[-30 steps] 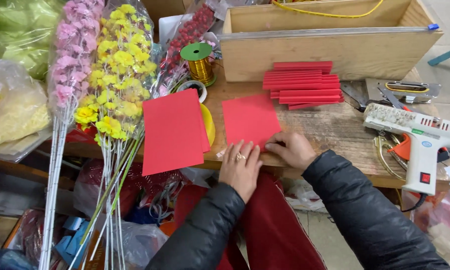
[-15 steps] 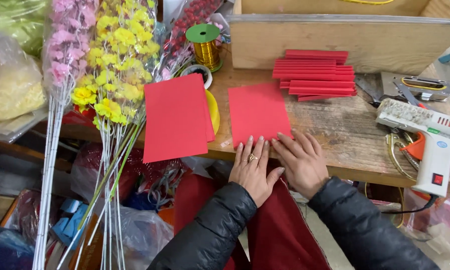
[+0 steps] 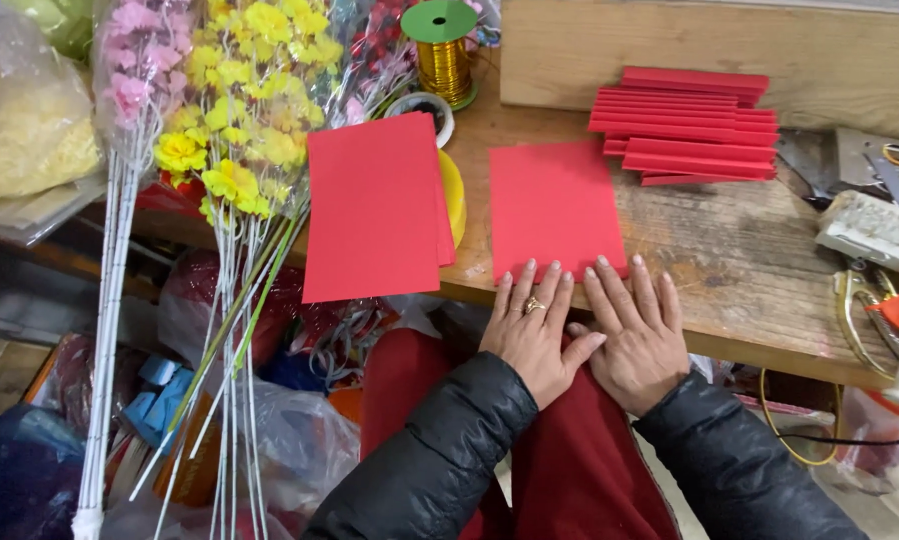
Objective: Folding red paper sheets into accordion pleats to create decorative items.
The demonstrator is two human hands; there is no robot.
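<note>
The red paper sheet (image 3: 554,208) is lying flat near the front edge of the wooden worktable (image 3: 759,260), with its near edge sitting under the fingertips of both hands. The left hand (image 3: 531,335) and the right hand (image 3: 637,335) are resting side by side, palms down and fingers spread flat, thumbs touching; they are pressing on the sheet, not gripping anything. A ring is showing on the left hand.

Since the hands are bearing only on the sheet's near edge, I judge the far part could lift or skew, and an uneven push could leave a crooked crease. The sheet is also lying close to the table's edge, so a pull toward the body could drag it off.

Just left of it, a stack of larger red sheets (image 3: 374,205) is overhanging the table's near edge, partly covering a yellow tape roll (image 3: 453,195); a brush of the left sleeve could tip the stack over. Beyond, a pile of folded red strips (image 3: 684,125) is sitting against a wooden box (image 3: 709,50), and a green spool of gold wire (image 3: 441,50) is standing at the far left. A glue gun (image 3: 884,260) is lying at the right.

The tabletop is worn, rough wood. Bunches of yellow artificial flowers (image 3: 234,110) and pink ones (image 3: 129,80) are leaning at the left, above crowded plastic bags (image 3: 29,140) and clutter on the floor.
</note>
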